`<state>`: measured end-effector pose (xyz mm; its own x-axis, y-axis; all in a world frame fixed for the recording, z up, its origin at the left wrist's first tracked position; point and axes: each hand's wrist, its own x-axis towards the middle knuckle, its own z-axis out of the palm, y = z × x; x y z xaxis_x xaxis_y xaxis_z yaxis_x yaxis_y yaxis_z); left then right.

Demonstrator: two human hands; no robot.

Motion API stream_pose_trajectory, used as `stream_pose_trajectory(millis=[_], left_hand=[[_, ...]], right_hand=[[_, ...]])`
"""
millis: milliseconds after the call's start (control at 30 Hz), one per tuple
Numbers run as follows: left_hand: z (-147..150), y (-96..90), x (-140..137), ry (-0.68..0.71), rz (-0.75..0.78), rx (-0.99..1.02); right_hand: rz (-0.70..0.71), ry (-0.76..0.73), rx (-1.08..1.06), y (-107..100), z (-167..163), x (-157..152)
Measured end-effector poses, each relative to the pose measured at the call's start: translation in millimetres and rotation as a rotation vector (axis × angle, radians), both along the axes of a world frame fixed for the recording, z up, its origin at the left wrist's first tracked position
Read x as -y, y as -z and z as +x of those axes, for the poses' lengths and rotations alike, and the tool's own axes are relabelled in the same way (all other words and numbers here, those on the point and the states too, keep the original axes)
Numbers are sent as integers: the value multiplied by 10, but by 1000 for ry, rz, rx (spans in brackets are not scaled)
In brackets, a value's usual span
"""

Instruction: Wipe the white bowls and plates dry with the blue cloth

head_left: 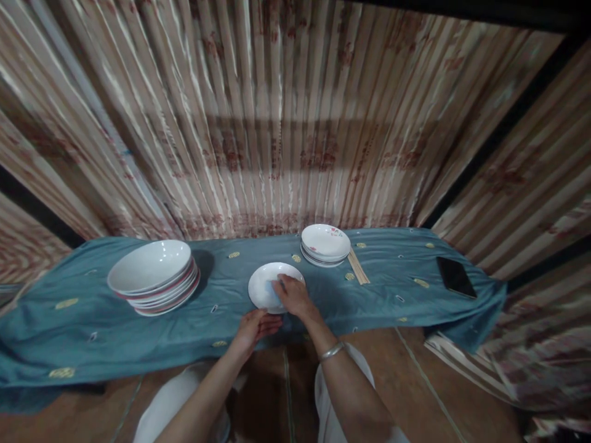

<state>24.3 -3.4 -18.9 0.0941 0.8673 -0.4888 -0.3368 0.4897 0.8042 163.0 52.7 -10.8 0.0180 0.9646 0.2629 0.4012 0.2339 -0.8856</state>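
A white plate [258, 280] is in front of me at the middle of the table, near its front edge. My left hand [255, 327] grips the plate's near rim, the thumb at the rim and the fingers beneath. Over the inside of the plate is my right hand [294, 295], its fingers closed on a small light blue cloth [271, 287] that touches the plate's surface. The hand covers part of the cloth, so its full shape is hidden.
A stack of large white bowls [154, 271] stands on the left. Several small floral plates [325, 241] are stacked behind to the right, beside wooden chopsticks [358, 267]. A black phone or tablet [456, 277] lies far right on the teal tablecloth [397, 314]. Pleated curtains [286, 123] hang behind.
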Motion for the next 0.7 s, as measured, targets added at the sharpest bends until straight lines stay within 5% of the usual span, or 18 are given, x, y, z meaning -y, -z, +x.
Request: stream_pose_trajectory(millis=[333,533,700], left_hand=[[-79,-1,-77,-98,77,-24],[-91,58,-198,-225,131,-2],[-85,97,-254,-280,145,19]], right_hand=[[74,-226,33,-114,199,161],[96,-435,37,-85,58,204],[137,-458,16,-74,-55,189]])
